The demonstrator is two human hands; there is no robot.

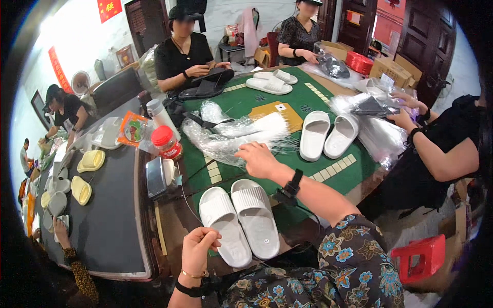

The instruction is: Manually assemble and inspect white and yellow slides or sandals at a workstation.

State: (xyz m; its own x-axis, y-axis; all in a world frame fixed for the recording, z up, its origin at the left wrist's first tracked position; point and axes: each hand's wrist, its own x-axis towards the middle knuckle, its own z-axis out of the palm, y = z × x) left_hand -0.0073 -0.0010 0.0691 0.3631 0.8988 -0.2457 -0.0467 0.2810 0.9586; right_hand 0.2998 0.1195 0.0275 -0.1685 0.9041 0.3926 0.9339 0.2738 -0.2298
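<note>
A pair of white slide slippers lies in front of me, the left slipper beside the right slipper, toes pointing away. My left hand is closed beside the left slipper's heel, thumb and fingers pressed together; whatever they hold, if anything, is too small to make out. A thin pale strand curves down toward that hand. Over the near edge of a heap of thin clear plastic strands, my right hand stretches out with fingers apart and loosely bent. Whether its fingertips touch the strands, I cannot tell.
The green table also carries white slippers, a red-lidded jar and a phone. Co-workers sit around it; one at right handles clear bags. Left, a dark table bears yellow slippers. A red stool stands lower right.
</note>
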